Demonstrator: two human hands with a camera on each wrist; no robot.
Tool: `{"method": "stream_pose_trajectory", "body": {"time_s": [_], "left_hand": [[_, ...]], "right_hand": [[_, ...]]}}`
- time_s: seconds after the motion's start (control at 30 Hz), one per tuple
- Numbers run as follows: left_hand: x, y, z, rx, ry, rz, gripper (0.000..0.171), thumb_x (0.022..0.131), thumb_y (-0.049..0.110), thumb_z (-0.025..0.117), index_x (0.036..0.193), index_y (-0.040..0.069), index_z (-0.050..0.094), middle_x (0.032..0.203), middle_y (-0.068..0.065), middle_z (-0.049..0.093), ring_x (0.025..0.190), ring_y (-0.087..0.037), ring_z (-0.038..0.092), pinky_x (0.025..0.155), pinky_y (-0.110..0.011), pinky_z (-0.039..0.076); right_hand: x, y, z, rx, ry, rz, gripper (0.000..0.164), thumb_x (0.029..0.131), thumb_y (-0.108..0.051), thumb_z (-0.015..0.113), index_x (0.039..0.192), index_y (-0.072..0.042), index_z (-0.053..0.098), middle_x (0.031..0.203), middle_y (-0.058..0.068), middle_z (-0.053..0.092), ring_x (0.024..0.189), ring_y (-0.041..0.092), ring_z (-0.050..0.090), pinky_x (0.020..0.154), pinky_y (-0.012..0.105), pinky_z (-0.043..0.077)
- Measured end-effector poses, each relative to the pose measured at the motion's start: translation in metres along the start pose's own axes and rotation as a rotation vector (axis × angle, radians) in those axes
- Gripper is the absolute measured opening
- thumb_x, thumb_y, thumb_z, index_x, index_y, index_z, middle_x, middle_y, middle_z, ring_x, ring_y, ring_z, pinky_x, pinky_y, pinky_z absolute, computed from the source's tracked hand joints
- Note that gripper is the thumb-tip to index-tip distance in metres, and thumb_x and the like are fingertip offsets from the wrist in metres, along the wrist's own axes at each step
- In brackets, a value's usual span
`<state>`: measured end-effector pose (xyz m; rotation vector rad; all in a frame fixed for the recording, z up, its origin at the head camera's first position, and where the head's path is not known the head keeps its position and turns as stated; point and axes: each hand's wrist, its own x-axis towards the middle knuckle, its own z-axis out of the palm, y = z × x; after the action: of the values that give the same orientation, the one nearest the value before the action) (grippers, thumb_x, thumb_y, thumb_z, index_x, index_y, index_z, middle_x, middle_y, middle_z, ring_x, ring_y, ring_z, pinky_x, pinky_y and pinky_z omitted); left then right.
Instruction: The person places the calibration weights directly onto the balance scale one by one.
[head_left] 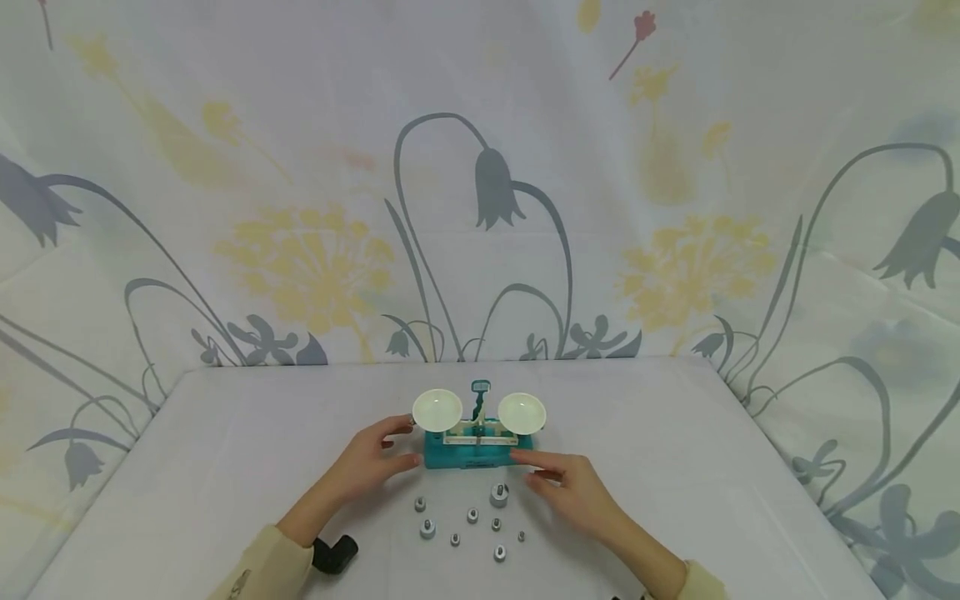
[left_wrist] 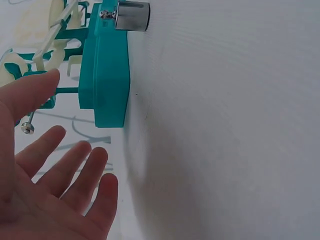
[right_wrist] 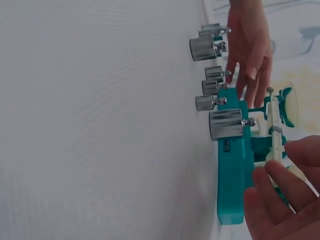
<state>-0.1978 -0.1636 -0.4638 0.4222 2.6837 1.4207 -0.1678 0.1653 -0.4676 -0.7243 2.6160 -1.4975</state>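
Flanking teal balance (head_left: 467, 455): left hand (head_left: 367, 460), right hand (head_left: 572, 490) | fingers (left_wrist: 92, 175) apart | contact unclear | right sleeve (head_left: 703, 583) cut off

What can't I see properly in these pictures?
Head view: writing on the teal base is too small to read.
Head view: any numbers on the metal weights are too small.
Left wrist view: the top edge cuts off the base's far end.
Right wrist view: one pale pan is mostly hidden behind the right hand.
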Motion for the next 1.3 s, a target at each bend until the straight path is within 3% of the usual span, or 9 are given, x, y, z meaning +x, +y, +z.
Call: {"method": "stream_pose_trajectory", "body": {"time_s": [0.3,0.6,1.07,1.3], "left_hand": [[0.012,-0.008,0.003,-0.095,-0.072,0.043,0.06,0.086,0.018,0.078,0.138,0.001,0.054,0.132,-0.015,0.059,0.126,-0.036,0.052,0.102,-0.053,0.044],[0.02,-0.01,0.008,-0.127,-0.094,0.007,0.054,0.084,0.012,0.079,0.132,0.002,0.058,0.13,-0.014,0.061,0.125,-0.034,0.053,0.103,-0.051,0.044],[0.027,-0.011,0.006,-0.133,-0.138,-0.009,0.055,0.084,0.012,0.079,0.134,0.003,0.058,0.13,-0.014,0.061,0.109,-0.027,0.054,0.098,-0.047,0.044],[0.026,-0.013,0.008,-0.145,-0.141,-0.014,0.053,0.086,0.011,0.077,0.134,0.003,0.058,0.132,-0.013,0.06,0.12,-0.029,0.053,0.103,-0.05,0.043]], "right_hand": [[0.009,-0.002,0.005,0.155,-0.081,0.074,0.032,0.092,-0.007,0.069,0.124,-0.006,0.07,0.126,0.007,0.067,0.117,0.025,0.063,0.09,0.021,0.051],[0.015,0.0,0.007,0.23,-0.16,0.103,0.032,0.091,-0.007,0.07,0.122,0.0,0.069,0.121,0.013,0.069,0.117,0.027,0.063,0.092,0.024,0.051],[0.019,0.013,0.009,0.288,-0.246,0.101,0.03,0.086,-0.004,0.074,0.116,-0.002,0.072,0.116,0.009,0.072,0.11,0.017,0.065,0.091,0.022,0.049],[0.02,0.017,0.012,0.337,-0.258,0.111,0.029,0.086,-0.003,0.074,0.115,0.0,0.072,0.115,0.011,0.071,0.106,0.015,0.067,0.088,0.022,0.051]]}}
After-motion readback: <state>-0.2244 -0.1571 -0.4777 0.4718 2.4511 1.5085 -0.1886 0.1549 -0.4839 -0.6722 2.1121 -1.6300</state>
